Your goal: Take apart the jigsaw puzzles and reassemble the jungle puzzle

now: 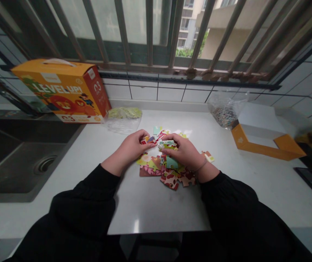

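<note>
On a white counter (235,196) beneath a barred window (149,32), a person's left hand (130,148) is pinching puzzle pieces (151,139) between closed fingers; an overlapping pile (151,166) is lying below, seemingly mostly unjoined; the right hand (186,152) is gripping a small stack (167,144).

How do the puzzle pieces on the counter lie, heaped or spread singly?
Mostly heaped: puzzle pieces overlap one another beneath the right hand.

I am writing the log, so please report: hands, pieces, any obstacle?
Left hand holding pieces. Right hand holding stack. Loose pile below. Big box aside, left.
</note>
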The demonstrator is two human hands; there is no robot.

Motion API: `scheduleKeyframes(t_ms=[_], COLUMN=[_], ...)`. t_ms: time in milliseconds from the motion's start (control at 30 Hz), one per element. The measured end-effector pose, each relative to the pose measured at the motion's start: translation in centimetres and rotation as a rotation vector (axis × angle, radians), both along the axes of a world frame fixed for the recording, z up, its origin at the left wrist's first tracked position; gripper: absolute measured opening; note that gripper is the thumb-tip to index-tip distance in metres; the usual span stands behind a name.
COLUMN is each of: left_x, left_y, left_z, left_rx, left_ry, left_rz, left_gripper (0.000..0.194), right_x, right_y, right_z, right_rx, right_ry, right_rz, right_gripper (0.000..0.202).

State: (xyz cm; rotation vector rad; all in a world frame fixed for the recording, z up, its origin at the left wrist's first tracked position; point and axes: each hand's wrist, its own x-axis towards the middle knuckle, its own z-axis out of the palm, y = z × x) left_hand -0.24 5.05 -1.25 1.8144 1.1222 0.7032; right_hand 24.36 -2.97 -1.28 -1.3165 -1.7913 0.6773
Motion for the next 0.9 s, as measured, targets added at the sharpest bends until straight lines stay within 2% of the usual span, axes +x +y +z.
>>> scheduleKeyframes(t_ms=[100, 167, 333, 367, 433, 500, 567, 633, 767, 900], left_x=[1.0, 1.4, 1.2, 0.8, -0.2, -1.3, -2.1, -2.6, -2.5, -2.3], left_y=[-1.0, -1.5, -1.6, -1.4, -0.9, -0.5, -0.2, 0.0, -0.1, -0.4], left_z=[0.5, 0.8, 1.3, 1.4, 1.7, 2.0, 2.2, 2.3, 2.5, 3.1], left_rx=[-0.115, -0.178, -0.124, -0.098, -0.033, 0.050, 0.157, 0.244, 0.274, 0.196], left_ry=[-0.114, -0.159, -0.112, -0.108, -0.069, 0.073, 0.254, 0.362, 0.401, 0.359], left_rz=[-0.062, -0.143, -0.226, -0.233, -0.265, -0.355, -0.476, -0.542, -0.547, -0.463], left_gripper=[0.036, 0.036, 0.038, 0.042, 0.064, 0.081, 0.076, 0.060, 0.031, 0.031], right_x=[-0.3, -0.4, -0.3, -0.3, -0.1, 0.1, 0.4, 0.5, 0.5, 0.4], right_y=[0.1, 0.3, 0.4, 0.3, 0.1, 0.0, 0.0, 0.2, 0.4, 0.1], right_z=[-0.2, -0.3, 0.0, 0.1, 0.4, 0.6, 0.7, 0.5, 0.3, 0.6], right_rx=[-0.055, -0.024, 0.052, 0.041, 0.007, -0.034, -0.064, -0.068, -0.073, -0.105], right_ry=[0.002, -0.050, -0.103, -0.084, -0.035, 0.014, 0.046, 0.060, 0.062, 0.023], right_rz=[-0.008, -0.037, -0.067, -0.085, -0.147, -0.221, -0.274, -0.288, -0.266, -0.187], right_gripper=[0.059, 0.063, 0.038, 0.034, 0.032, 0.033, 0.036, 0.040, 0.044, 0.038])
